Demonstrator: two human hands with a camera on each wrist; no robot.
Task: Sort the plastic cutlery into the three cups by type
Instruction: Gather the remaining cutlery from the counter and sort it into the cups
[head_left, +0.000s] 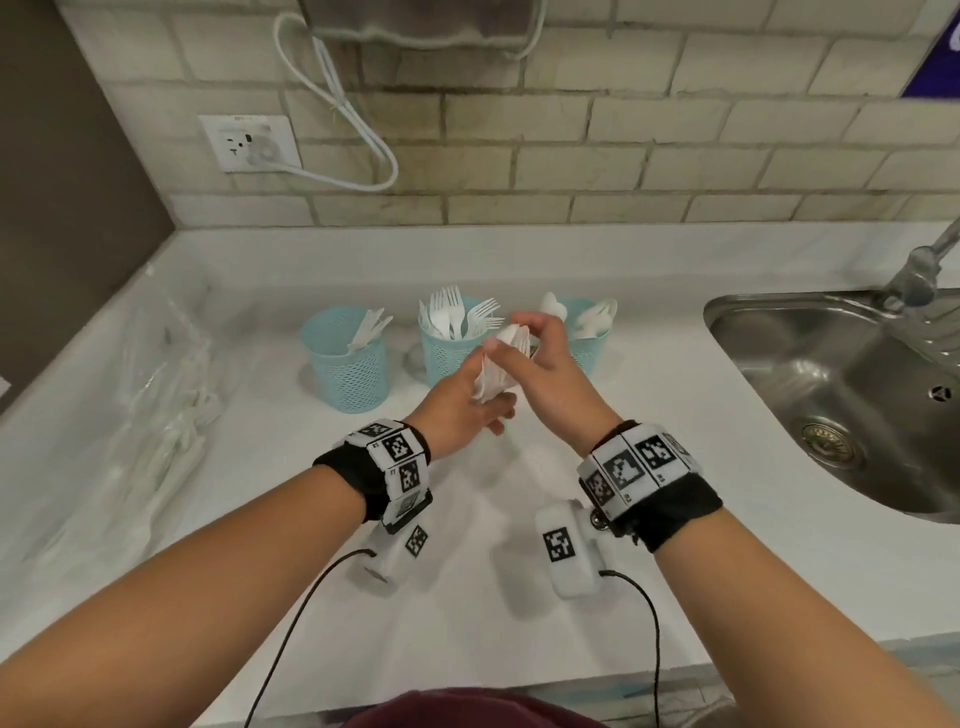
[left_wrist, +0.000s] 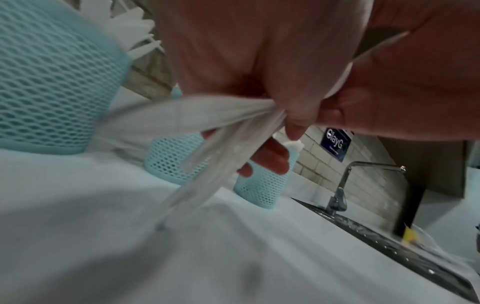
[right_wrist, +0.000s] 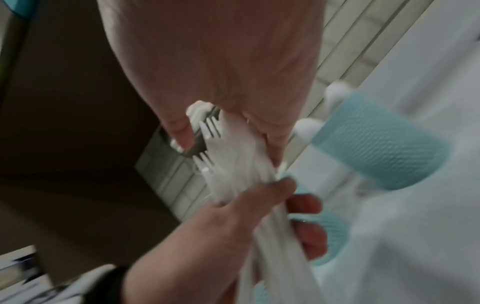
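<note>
Done: left cup (head_left: 345, 358) knives, middle cup (head_left: 451, 356) forks, right cup (head_left: 589, 343) spoons | Now: left hand (head_left: 462, 410) and right hand (head_left: 540, 374) both grip mixed cutlery bundle (head_left: 496, 371) | Left: bundle; wrapped cutlery (head_left: 171, 415) on bench (head_left: 727, 519), likely unsorted

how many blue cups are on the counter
3, in a row near the wall: the left cup holds knives, the middle cup forks, the right cup spoons, partly behind the right hand.

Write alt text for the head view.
Both hands, left and right, hold a bundle of white cutlery above a white counter. Behind stand three blue mesh cups: knives, forks, spoons. A steel sink lies right.
</note>
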